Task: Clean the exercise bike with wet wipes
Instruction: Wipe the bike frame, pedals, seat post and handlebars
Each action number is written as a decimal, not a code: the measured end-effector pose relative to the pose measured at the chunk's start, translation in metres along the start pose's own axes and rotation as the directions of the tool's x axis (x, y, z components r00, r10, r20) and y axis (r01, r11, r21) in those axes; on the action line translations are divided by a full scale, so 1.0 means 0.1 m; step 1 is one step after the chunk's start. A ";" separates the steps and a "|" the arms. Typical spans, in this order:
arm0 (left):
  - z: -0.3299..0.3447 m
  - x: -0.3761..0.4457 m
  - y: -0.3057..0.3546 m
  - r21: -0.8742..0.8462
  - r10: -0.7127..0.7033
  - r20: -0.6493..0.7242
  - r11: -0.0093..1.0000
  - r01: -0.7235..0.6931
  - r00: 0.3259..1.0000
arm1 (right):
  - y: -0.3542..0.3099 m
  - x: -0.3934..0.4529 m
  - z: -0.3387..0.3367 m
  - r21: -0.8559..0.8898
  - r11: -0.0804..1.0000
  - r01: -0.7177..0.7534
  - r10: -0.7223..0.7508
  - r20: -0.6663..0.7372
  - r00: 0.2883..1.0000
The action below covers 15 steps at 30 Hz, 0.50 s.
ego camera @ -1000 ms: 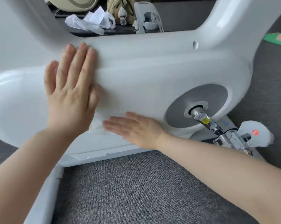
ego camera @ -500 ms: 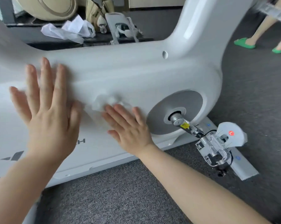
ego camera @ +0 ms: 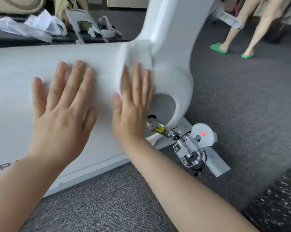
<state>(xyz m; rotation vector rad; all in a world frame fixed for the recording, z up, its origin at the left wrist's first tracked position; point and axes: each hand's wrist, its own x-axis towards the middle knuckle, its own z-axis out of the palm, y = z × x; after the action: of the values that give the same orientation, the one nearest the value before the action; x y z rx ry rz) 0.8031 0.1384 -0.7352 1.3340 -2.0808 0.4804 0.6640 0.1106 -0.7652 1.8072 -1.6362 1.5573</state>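
At the far left the white side panel of the exercise bike (ego camera: 15,97) fills the view, with grey lettering partly visible at its lower edge. The left hand (ego camera: 61,111) lies flat on that panel, fingers spread and palm down — it grips nothing. Just to its right, the right hand (ego camera: 131,106) presses flat against the bike body, fingers straight and close together, pinning a white wet wipe (ego camera: 136,56) under the palm and fingers; the wipe sticks out above the fingertips and drapes over the base of the bike's upright column, blurred at its edges. Right of that hand sits the round crank housing, and below it the metal crank arm leads to the pedal (ego camera: 191,148) with a red "L" mark — resting low near the grey carpet (ego camera: 242,97). At the far right, another person's legs in green slippers (ego camera: 218,48) stand on the carpet.
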 end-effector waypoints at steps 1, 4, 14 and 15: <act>0.05 0.03 0.02 -0.008 -0.001 0.010 1.000 0.002 1.000 | -0.07 -0.11 0.01 -0.013 0.992 0.125 -0.123 0.078 0.989; 0.18 0.08 0.00 -0.020 0.041 0.039 0.999 -0.040 0.998 | 0.09 -0.11 -0.05 -0.078 0.967 0.243 -0.231 0.141 0.963; 0.31 0.07 0.07 -0.178 -0.025 -0.049 0.984 0.016 0.998 | 1.06 -0.04 -0.04 0.280 0.710 -0.646 0.693 -0.120 0.711; 0.30 0.07 0.08 -0.164 -0.031 -0.046 0.986 0.023 0.998 | 1.07 0.07 -0.05 0.371 0.624 -0.688 0.766 -0.116 0.632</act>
<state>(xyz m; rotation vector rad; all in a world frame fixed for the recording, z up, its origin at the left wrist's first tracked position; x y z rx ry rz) 0.7847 0.1191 -0.7525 1.2414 -2.0136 0.3202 0.5717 0.0740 -0.8055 0.9264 -2.2472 2.3635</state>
